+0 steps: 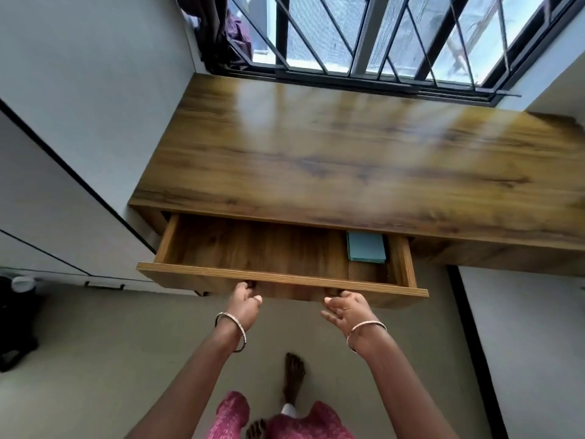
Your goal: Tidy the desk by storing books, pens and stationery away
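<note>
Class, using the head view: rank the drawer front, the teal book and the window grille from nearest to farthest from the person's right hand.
From the right hand:
1. Drawer front, touching its fingers.
2. Teal book, inside the drawer's right end.
3. Window grille, beyond the desk's far edge.

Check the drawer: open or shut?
Open. The drawer is pulled out from under the desk, its inside showing a blue pad. Both hands, left and right, are at its front.
</note>
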Action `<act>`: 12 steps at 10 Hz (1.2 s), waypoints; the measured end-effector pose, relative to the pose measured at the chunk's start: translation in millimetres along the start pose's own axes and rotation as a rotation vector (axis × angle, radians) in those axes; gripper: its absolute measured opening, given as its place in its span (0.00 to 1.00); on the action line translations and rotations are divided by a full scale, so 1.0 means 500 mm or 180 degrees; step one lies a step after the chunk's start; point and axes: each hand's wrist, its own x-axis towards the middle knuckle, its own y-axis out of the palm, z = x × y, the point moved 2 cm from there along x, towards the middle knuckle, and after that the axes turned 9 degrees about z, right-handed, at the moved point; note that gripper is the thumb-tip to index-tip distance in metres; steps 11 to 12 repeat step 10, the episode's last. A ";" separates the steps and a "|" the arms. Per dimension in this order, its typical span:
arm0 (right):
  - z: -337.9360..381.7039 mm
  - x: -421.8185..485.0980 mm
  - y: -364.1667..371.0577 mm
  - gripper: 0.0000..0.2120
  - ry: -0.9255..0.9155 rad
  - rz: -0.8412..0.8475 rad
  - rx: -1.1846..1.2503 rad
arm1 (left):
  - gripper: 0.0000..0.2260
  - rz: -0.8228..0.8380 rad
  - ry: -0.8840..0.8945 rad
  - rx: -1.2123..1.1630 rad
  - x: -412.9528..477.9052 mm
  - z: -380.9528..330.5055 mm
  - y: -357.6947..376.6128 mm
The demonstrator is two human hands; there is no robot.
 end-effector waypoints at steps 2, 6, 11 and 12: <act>0.078 0.069 0.015 0.30 -0.0095 0.0081 -0.0066 | 0.28 -0.0061 0.0088 -0.0165 0.076 -0.063 0.008; 0.195 0.190 0.042 0.25 -0.0078 0.0180 -0.0145 | 0.30 -0.0243 0.0093 -0.0010 0.187 -0.164 0.023; 0.201 0.154 0.017 0.25 -0.0324 0.0034 -0.0401 | 0.30 -0.0159 -0.0112 0.0602 0.191 -0.159 0.016; 0.201 0.154 0.017 0.25 -0.0324 0.0034 -0.0401 | 0.30 -0.0159 -0.0112 0.0602 0.191 -0.159 0.016</act>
